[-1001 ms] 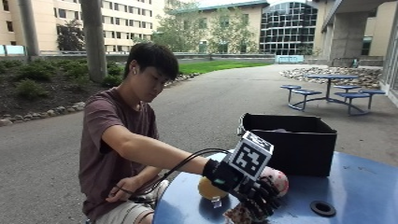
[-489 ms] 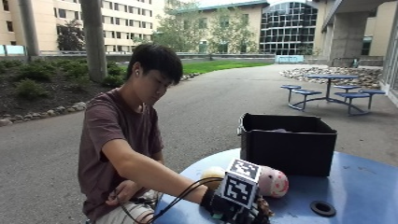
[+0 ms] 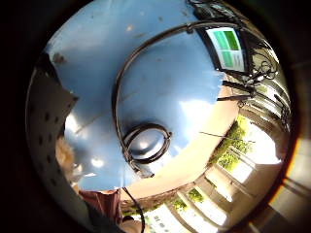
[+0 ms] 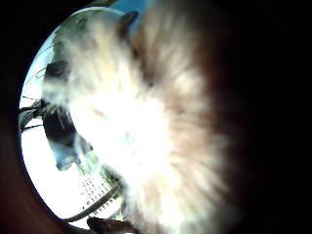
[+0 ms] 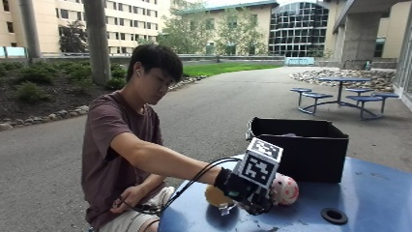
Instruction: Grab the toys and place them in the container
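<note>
In the outside view my gloved right hand is low over the blue table, against the near side of a pink spotted plush toy. Its fingers curl round the toy's side. Pale fur of the plush toy fills the thumb side palm view, close to the palm. An orange ball lies on the table just behind the wrist. The black container stands open behind the toy, with something small showing inside it.
A dark round hole sits in the tabletop to the right of the toy; the hole also shows in the little finger side view, ringed by a black cable. The person's bare left hand rests in the lap.
My hand dipped toward the table's near edge half a second ago and has risen again to the plush toy's side. The toy, ball and container stay where they were.
</note>
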Available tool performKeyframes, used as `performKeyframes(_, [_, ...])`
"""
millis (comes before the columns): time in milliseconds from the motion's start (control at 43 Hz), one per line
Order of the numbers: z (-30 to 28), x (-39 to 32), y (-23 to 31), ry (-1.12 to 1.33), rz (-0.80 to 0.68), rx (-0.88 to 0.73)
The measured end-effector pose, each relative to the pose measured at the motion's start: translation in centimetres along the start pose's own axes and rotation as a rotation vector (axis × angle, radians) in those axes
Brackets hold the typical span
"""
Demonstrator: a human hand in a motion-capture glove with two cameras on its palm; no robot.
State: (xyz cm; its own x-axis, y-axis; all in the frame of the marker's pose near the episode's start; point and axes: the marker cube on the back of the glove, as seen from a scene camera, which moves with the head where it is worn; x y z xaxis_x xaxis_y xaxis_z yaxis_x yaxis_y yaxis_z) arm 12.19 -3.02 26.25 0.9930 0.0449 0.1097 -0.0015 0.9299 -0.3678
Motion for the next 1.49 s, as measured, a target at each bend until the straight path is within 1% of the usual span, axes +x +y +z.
performKeyframes(70, [-1.8, -1.5, 0.5, -0.066, -0.022, 0.056])
performKeyframes(186, [-6.0, -3.8, 1.9, -0.141, -0.071, 0.098])
performKeyframes(303, [-10.9, -7.0, 3.6, -0.122, -0.130, 0.164])
performKeyframes(512, [-19.3, -15.2, 6.6, -0.045, -0.251, 0.306])
performKeyframes(558, [-20.7, -17.4, 7.0, -0.020, -0.250, 0.336])
performKeyframes(628, [-22.2, -20.6, 7.2, 0.068, -0.201, 0.382])
performKeyframes(675, [-22.8, -23.3, 7.7, 0.055, -0.250, 0.392])
performKeyframes(721, [-23.4, -26.1, 8.1, -0.016, -0.310, 0.392])
performKeyframes(745, [-23.7, -27.1, 8.2, -0.051, -0.303, 0.395])
performKeyframes(791, [-24.4, -28.4, 7.8, -0.117, -0.221, 0.405])
performKeyframes(838, [-24.7, -30.0, 7.4, -0.165, -0.139, 0.415])
performKeyframes(861, [-24.6, -31.3, 7.4, -0.164, -0.147, 0.418])
performKeyframes(884, [-24.2, -33.0, 7.7, -0.138, -0.203, 0.421])
performKeyframes(931, [-23.1, -36.1, 8.4, -0.031, -0.376, 0.420])
performKeyframes(954, [-22.6, -37.0, 8.6, 0.026, -0.438, 0.416])
performKeyframes(1001, [-22.0, -37.2, 8.7, 0.114, -0.485, 0.408])
performKeyframes(1094, [-20.9, -38.3, 8.7, 0.212, -0.491, 0.375])
performKeyframes(1187, [-19.6, -40.7, 8.7, 0.284, -0.456, 0.273])
performKeyframes(1257, [-19.0, -41.0, 8.8, 0.294, -0.445, 0.212])
performKeyframes(1396, [-18.8, -40.3, 9.3, 0.252, -0.478, 0.181])
performKeyframes(1443, [-18.9, -39.9, 9.3, 0.241, -0.432, 0.170])
performKeyframes(1489, [-19.2, -39.8, 9.2, 0.214, -0.346, 0.166])
